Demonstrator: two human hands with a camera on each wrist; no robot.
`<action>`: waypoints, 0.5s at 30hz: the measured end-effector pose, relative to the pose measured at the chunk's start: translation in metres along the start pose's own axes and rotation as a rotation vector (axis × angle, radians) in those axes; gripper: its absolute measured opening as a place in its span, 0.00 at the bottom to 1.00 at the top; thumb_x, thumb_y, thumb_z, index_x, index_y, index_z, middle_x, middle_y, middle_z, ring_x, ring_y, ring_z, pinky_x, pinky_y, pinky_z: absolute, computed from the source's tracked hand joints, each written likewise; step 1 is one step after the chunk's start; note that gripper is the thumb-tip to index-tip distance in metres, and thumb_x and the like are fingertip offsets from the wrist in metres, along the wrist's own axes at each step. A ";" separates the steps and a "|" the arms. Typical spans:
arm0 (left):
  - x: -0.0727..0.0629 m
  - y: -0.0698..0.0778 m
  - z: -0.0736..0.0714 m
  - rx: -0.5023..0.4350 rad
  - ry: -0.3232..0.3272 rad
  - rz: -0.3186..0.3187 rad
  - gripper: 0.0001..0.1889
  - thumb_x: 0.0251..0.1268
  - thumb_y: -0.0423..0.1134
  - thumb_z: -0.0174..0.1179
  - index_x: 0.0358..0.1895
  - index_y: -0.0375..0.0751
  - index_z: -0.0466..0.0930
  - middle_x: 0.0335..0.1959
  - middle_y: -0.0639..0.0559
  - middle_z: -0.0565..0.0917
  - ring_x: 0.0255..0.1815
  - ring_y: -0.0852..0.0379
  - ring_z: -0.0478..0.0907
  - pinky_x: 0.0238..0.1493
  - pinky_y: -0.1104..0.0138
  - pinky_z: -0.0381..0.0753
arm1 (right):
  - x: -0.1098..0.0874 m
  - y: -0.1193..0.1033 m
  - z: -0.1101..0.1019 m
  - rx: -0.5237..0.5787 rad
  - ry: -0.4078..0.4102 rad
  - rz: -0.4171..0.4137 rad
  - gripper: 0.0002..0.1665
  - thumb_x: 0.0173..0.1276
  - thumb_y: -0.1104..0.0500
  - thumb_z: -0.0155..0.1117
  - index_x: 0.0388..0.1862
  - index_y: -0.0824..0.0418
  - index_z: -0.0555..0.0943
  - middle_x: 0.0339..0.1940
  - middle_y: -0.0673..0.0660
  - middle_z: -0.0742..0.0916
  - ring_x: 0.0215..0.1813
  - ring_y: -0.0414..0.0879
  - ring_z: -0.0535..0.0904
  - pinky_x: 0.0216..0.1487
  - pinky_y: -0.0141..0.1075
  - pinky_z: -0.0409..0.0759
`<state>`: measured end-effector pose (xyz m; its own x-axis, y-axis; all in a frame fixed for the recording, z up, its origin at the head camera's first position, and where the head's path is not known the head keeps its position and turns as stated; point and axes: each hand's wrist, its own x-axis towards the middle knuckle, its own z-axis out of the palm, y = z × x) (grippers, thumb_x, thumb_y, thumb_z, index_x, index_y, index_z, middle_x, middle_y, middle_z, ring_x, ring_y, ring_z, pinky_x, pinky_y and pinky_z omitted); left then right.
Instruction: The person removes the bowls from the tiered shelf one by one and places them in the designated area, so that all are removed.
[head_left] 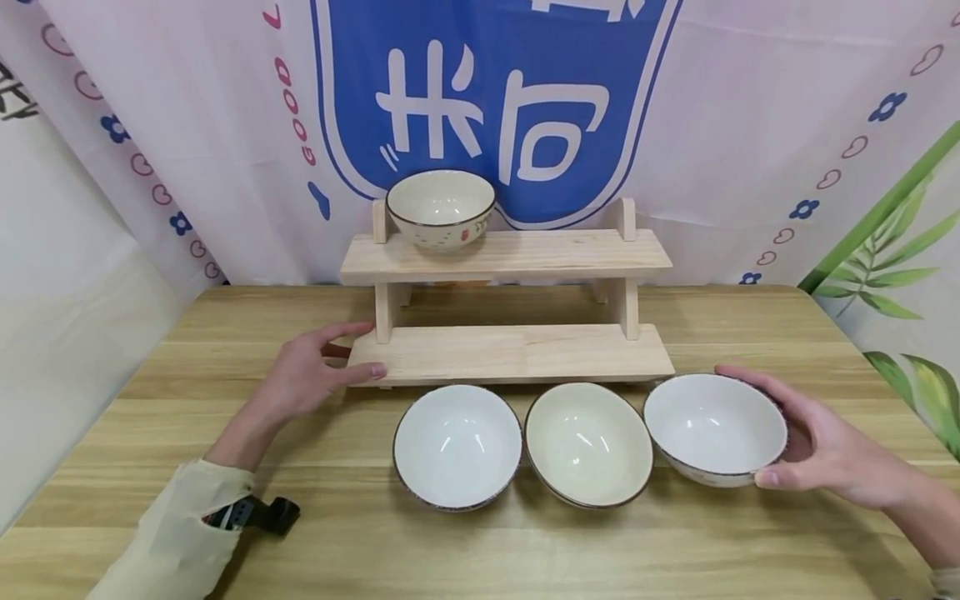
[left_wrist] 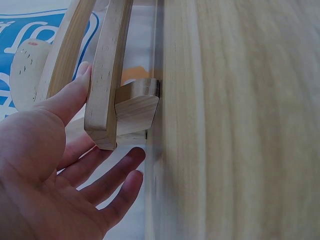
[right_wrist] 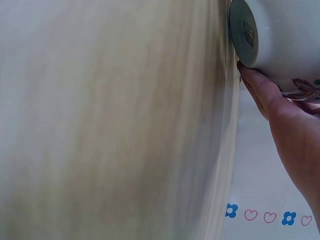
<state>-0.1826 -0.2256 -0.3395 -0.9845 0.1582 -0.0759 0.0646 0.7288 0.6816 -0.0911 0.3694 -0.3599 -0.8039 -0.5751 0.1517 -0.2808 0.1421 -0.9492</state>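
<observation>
My left hand (head_left: 300, 371) grips the left end of the lower board of a two-tier wooden display rack (head_left: 517, 354). Its thumb lies on the board's top, and in the left wrist view the other fingers (left_wrist: 112, 182) spread around the end. At the right, my right hand (head_left: 832, 450) holds a white bowl (head_left: 712, 425) by its side, thumb at the near rim. The right wrist view shows this bowl's stamped base (right_wrist: 244, 32), tilted up off the table. Left of it stand a cream bowl (head_left: 588, 446) and another white bowl (head_left: 457, 447), both upright.
A flower-patterned bowl (head_left: 441, 208) sits at the left of the rack's upper board (head_left: 525, 254). The wood-grain table (head_left: 360, 533) extends around the rack. Behind hangs a printed curtain (head_left: 712, 125). A dark band with a black piece (head_left: 270, 515) is on my left wrist.
</observation>
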 end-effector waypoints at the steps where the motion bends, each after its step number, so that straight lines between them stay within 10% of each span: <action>1: 0.000 0.000 0.000 -0.001 0.000 0.000 0.45 0.64 0.65 0.72 0.80 0.49 0.69 0.80 0.33 0.69 0.69 0.33 0.80 0.59 0.46 0.87 | 0.000 0.001 -0.001 0.003 -0.004 -0.012 0.62 0.56 0.82 0.66 0.86 0.70 0.49 0.79 0.58 0.71 0.72 0.42 0.78 0.60 0.34 0.87; 15: -0.001 0.000 -0.002 -0.009 0.001 0.004 0.44 0.64 0.63 0.73 0.80 0.49 0.70 0.79 0.33 0.71 0.68 0.33 0.80 0.57 0.49 0.88 | -0.001 0.010 -0.010 0.042 -0.087 -0.086 0.72 0.43 0.89 0.71 0.84 0.76 0.43 0.82 0.61 0.69 0.73 0.44 0.78 0.59 0.36 0.88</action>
<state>-0.1823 -0.2270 -0.3384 -0.9843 0.1605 -0.0729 0.0667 0.7220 0.6887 -0.0977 0.3793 -0.3666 -0.7283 -0.6521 0.2106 -0.3234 0.0561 -0.9446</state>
